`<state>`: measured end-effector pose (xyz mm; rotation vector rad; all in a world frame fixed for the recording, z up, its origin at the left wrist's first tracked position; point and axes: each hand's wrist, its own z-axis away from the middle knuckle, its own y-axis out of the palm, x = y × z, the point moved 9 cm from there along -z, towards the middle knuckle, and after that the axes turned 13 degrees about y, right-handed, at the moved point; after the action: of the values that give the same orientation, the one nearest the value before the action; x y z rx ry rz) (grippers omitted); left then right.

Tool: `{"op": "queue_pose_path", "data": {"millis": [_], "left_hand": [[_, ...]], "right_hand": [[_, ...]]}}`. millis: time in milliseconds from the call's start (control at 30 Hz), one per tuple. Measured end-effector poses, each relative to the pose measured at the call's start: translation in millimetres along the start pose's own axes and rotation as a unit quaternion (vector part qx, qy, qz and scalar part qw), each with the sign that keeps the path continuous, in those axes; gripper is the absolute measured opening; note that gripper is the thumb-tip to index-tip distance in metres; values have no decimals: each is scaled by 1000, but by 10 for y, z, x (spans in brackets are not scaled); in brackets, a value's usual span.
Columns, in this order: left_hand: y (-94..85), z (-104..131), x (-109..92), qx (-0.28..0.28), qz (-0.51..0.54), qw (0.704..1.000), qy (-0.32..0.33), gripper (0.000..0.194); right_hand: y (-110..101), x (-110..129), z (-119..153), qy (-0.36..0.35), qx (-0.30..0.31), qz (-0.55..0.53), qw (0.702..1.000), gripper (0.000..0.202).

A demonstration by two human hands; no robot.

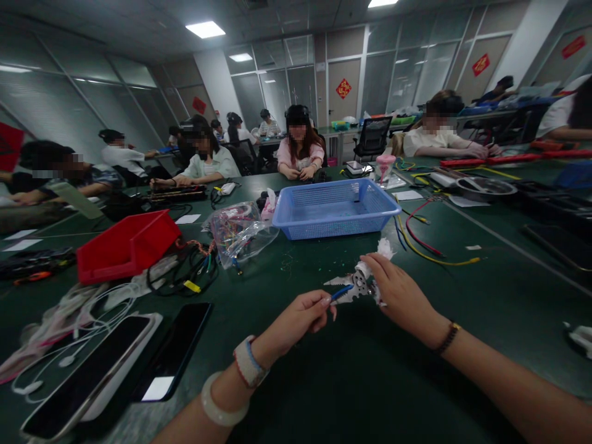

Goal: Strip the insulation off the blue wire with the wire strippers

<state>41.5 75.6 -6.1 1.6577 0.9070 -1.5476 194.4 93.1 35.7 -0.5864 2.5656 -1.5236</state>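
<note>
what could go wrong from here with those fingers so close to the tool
The left hand pinches a blue piece right beside the metal tool's jaws, which stand apart, so a fingertip might get nipped if they close. The white tissue bunched at the right hand could slide and loosen its grip.

Red bin (130, 245), white earphones (67, 361), black phone (180, 345)
</note>
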Motion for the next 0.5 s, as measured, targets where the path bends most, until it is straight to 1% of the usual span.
{"op": "queue_pose_path", "data": {"millis": [133, 233, 500], "left_hand": [[4, 9, 0, -1, 2, 1000, -7, 38], [-7, 4, 9, 1, -1, 1000, -8, 38], [-2, -4, 30, 11, 25, 999, -18, 37]], "right_hand": [[-79, 32, -17, -16, -28, 52, 998, 49], [-100, 62, -28, -33, -33, 78, 996, 48], [-93, 95, -12, -57, -48, 80, 994, 47]]}}
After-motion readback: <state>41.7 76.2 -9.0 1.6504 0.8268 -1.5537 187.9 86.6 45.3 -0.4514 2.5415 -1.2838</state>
